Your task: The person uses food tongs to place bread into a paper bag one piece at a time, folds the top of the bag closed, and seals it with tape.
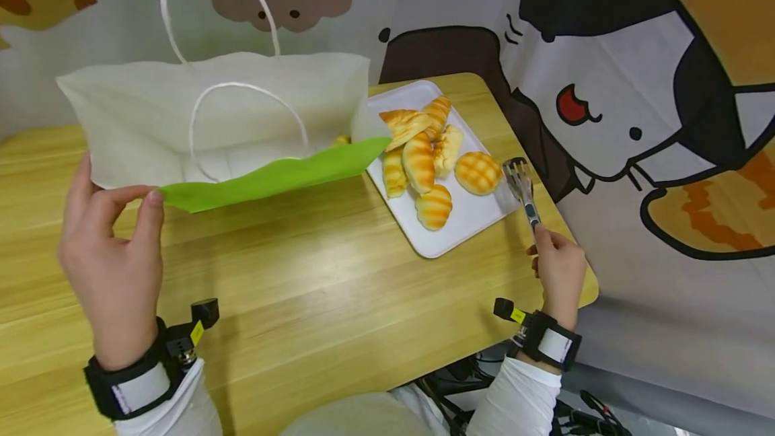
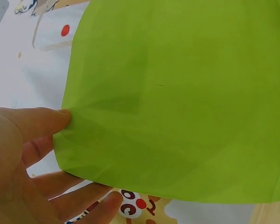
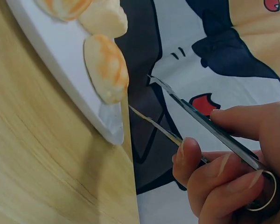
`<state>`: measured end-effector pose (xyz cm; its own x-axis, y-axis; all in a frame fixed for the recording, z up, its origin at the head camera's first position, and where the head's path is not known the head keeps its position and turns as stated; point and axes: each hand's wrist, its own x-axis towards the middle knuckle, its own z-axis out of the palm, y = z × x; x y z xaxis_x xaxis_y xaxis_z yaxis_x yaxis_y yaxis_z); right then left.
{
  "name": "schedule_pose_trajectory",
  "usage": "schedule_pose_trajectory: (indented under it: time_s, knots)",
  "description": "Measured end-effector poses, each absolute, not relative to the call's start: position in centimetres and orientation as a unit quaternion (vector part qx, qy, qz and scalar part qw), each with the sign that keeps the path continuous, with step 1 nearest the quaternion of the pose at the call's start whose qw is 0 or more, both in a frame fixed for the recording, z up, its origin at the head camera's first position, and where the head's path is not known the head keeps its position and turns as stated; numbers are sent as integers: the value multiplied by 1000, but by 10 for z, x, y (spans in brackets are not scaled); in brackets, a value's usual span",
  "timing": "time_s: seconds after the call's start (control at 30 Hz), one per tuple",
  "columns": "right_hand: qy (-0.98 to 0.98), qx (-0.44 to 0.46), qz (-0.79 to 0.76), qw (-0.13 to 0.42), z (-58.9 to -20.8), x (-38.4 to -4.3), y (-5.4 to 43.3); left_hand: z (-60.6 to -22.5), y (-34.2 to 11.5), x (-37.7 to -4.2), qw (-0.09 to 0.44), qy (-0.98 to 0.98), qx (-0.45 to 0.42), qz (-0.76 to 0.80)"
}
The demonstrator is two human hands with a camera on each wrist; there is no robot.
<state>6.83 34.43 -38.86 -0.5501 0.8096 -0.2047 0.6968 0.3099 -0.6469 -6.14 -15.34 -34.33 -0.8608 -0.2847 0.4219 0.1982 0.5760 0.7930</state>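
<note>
My left hand pinches the near left top corner of a paper bag, green outside and white inside, with white cord handles. The bag's mouth gapes wide, and a bit of something yellowish shows inside at its right end. In the left wrist view the green side fills most of the picture, with thumb and fingers at its edge. Metal tongs are gripped in my right hand, their two arms spread with nothing between the tips. Those tips hover by the right corner of a white tray, beside a round, cross-scored bun.
Several more bread pieces, among them a striped roll, lie grouped on the tray. The wooden table ends just right of the tray. Behind hangs a cartoon-printed cloth. Cables lie below the front edge.
</note>
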Motion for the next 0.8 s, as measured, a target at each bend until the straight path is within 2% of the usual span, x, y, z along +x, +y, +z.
schedule_pose_trajectory:
  time_s: [0.6,0.8]
  knots:
    - [-794,-480,373,3,-404,65,350,-343,-155,-62,258,-852,37,-454]
    - [-778,-467,420,12,-404,63,350,-344,-154,-62,262,-850,39,-455]
